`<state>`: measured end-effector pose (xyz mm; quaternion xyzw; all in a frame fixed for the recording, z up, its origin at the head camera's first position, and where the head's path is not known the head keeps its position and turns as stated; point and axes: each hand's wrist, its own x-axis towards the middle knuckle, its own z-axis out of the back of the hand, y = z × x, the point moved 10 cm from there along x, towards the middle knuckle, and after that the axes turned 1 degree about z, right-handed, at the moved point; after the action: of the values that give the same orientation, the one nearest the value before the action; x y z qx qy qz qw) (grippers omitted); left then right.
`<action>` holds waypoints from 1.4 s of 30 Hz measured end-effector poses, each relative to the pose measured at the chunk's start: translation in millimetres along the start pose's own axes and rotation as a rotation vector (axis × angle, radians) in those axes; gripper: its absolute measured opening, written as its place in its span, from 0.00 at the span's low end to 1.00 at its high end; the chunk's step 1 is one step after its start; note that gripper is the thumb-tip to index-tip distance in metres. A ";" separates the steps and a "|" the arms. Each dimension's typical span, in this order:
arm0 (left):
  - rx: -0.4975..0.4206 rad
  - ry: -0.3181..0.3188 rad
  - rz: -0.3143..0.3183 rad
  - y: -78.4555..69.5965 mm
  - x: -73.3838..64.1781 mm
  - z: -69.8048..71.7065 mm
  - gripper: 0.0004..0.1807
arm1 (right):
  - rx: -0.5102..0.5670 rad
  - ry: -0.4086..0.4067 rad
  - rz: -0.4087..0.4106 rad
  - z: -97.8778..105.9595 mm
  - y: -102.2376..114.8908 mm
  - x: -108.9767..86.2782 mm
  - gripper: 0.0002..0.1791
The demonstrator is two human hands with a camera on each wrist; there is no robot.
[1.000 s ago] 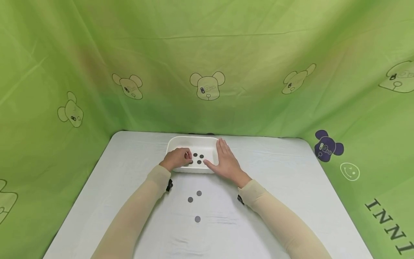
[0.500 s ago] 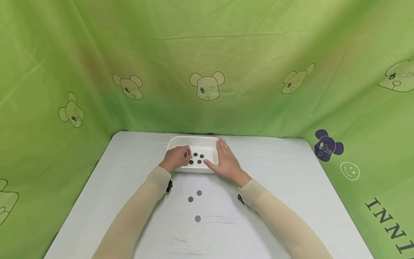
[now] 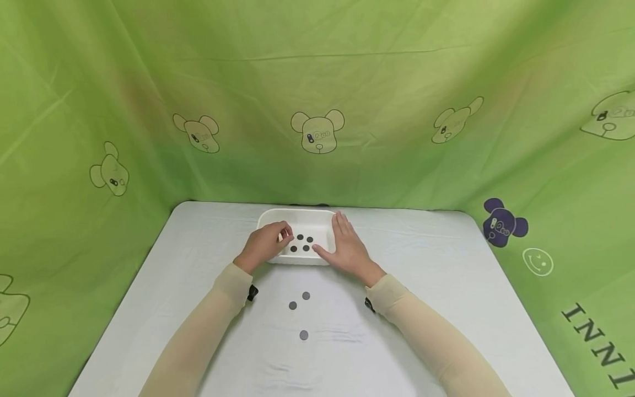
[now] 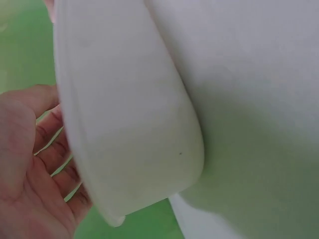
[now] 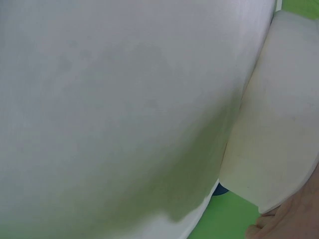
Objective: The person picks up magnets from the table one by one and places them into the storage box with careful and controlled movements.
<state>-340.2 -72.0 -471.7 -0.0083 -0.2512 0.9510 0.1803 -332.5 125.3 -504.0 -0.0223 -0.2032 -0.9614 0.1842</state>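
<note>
A white rectangular tray (image 3: 297, 261) stands near the far edge of the table. Several small dark round discs (image 3: 306, 248) lie flat inside it. My left hand (image 3: 265, 242) hovers over the tray's left end, its index finger and thumb apart and no disc visible between them. In the left wrist view, the loosely bent fingers (image 4: 55, 154) show beyond the tray's wall. Straight fingers of my right hand (image 3: 349, 251) rest along the tray's right side, with the thumb reaching over the front corner. Part of that hand (image 5: 289, 219) appears beside the tray in the right wrist view.
Three grey discs lie on the white-covered table (image 3: 421, 309) in front of the tray: a left disc (image 3: 292, 305), a right disc (image 3: 306, 295) and a nearer disc (image 3: 303, 334). A green curtain (image 3: 317, 71) with bear prints surrounds the table's back and sides.
The left hand has drawn slightly up and back from the front-left disc in the tray, which now shows fully. Its finger and thumb have parted. The right hand and tray have stayed put.
</note>
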 end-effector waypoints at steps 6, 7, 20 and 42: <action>-0.006 -0.064 -0.033 -8.9 -15.0 13.2 0.05 | 0.021 0.001 -0.005 -0.4 0.2 0.3 0.63; -0.007 -0.069 -0.036 -10.0 -17.4 14.4 0.05 | 0.021 0.003 -0.007 -0.7 0.0 0.4 0.63; -0.041 -0.087 -0.054 -13.0 -46.5 18.7 0.05 | 0.018 0.000 -0.014 -1.0 -2.1 1.4 0.63; -0.153 0.112 -0.194 -20.6 -88.4 -9.1 0.10 | 0.012 -0.009 -0.019 -0.6 -1.4 1.3 0.63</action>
<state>-249.6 -81.7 -476.4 -0.0507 -0.3121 0.9052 0.2839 -334.2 125.8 -504.9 -0.0234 -0.2102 -0.9617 0.1742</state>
